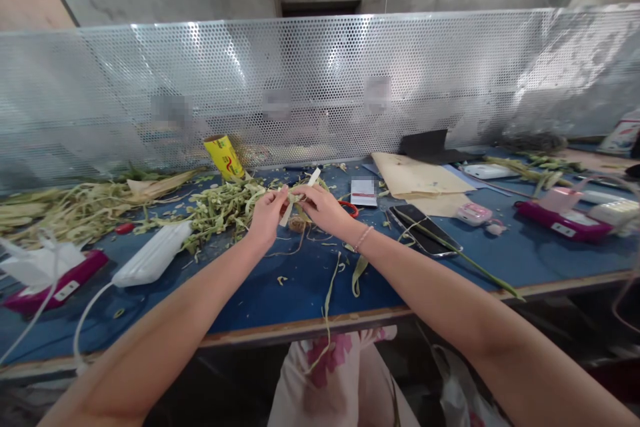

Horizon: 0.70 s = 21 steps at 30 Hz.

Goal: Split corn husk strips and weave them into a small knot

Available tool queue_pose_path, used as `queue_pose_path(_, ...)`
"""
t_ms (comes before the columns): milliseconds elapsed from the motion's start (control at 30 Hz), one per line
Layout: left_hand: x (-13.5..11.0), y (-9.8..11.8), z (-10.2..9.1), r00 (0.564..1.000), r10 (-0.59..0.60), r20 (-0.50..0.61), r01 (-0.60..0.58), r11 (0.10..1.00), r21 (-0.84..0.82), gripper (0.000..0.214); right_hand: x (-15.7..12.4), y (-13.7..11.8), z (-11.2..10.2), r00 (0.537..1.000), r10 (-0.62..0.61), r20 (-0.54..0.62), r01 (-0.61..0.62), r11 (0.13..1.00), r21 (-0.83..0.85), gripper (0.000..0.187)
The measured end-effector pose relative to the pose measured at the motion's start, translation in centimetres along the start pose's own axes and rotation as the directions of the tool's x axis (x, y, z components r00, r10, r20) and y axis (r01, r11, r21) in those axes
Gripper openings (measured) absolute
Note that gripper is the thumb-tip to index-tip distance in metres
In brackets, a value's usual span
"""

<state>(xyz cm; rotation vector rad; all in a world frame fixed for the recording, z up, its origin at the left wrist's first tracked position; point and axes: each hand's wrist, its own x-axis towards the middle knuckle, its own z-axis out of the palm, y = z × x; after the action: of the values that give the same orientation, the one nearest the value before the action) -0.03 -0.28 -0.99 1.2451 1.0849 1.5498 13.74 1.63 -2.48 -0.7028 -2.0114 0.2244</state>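
Above the blue table, my left hand pinches a pale leaf strip between thumb and fingertips. My right hand meets it from the other side, its fingers closed on the same strip. A whitish end sticks up behind the right fingers. Just below the hands lies a small brown lump with thin thread trailing from it. Beside my left hand spreads a heap of curled green leaf strips. Red scissor handles show partly behind my right wrist.
A white power adapter and a magenta power strip lie left. To the right are a black phone under a green stalk, brown paper and another magenta strip. A yellow tube stands before the perforated metal screen.
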Motion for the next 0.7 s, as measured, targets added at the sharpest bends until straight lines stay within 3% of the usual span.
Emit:
queue_pose_path(133, 0.01, 0.05, -0.06, 0.991, -0.134, -0.001, 0.133, 0.988, -0.082, 0.037, -0.04, 0.04, -0.12, 0.999, -0.035, 0.035, 0.036, 0.998, -0.042, 0.026)
queue_pose_path(400, 0.44, 0.2, -0.09, 0.96, -0.277, -0.029, 0.273, 0.956, -0.107, 0.014, -0.2, -0.32, -0.47, 0.991, -0.069, 0.116, 0.081, 0.992, -0.094, 0.027)
queue_pose_path(500, 0.38, 0.3, -0.12, 0.973, -0.232, -0.01, 0.231, 0.97, -0.079, 0.013, -0.22, -0.32, -0.5, 0.992, -0.062, 0.114, 0.075, 0.99, -0.118, 0.027)
queue_pose_path(700, 0.29, 0.16, -0.2, 0.999, -0.034, -0.001, 0.034, 0.999, -0.024, 0.017, -0.16, -0.23, -0.27, 0.999, 0.022, 0.04, -0.017, 0.991, -0.131, 0.019)
